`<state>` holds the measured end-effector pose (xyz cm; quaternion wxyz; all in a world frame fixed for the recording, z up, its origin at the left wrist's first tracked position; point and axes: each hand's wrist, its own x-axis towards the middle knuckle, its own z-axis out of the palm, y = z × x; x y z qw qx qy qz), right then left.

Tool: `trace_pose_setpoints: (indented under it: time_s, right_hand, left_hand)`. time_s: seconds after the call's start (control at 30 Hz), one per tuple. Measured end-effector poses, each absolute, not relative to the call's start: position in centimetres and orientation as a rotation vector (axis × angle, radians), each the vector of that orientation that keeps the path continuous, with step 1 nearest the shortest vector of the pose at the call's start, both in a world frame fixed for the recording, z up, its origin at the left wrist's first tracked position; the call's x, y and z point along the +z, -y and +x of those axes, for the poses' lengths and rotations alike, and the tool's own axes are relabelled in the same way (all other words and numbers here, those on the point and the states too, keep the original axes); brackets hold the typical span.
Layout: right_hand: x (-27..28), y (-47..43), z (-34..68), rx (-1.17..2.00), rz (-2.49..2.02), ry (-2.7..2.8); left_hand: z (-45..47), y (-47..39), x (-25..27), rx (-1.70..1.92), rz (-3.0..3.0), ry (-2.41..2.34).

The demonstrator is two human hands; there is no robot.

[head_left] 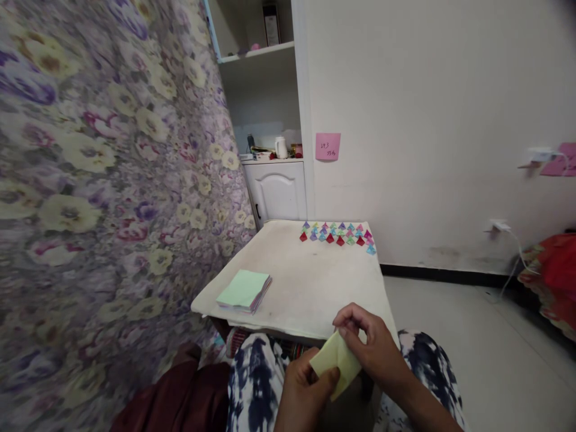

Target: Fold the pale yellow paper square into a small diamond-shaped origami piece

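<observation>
A pale yellow sheet of paper [338, 363] is held up between my two hands, just off the near edge of the table and over my lap. My left hand [307, 387] pinches its lower left part, the thumb lying flat on the face of the paper. With thumb and forefinger my right hand [366, 339] grips its upper right edge. A faint crease line shows on the paper. The fingers behind the sheet are hidden.
On the cloth-covered table [310, 282] a stack of coloured paper [244, 289] lies at the left, light green on top. Rows of small folded paper pieces [340, 240] line the far edge. A flowered curtain [135, 180] hangs close on the left; a wall stands behind.
</observation>
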<state>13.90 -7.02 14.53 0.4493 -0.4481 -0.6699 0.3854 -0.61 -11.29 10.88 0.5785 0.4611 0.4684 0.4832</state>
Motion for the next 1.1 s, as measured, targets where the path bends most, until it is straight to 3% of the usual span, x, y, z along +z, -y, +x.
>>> trace_pose_setpoints:
  time_s: [1.1]
  right_hand:
    - [13.8, 9.2, 14.9, 0.853, -0.813, 1.619]
  left_hand:
    - [-0.6, 12.1, 13.5, 1.432, 1.584, -1.367]
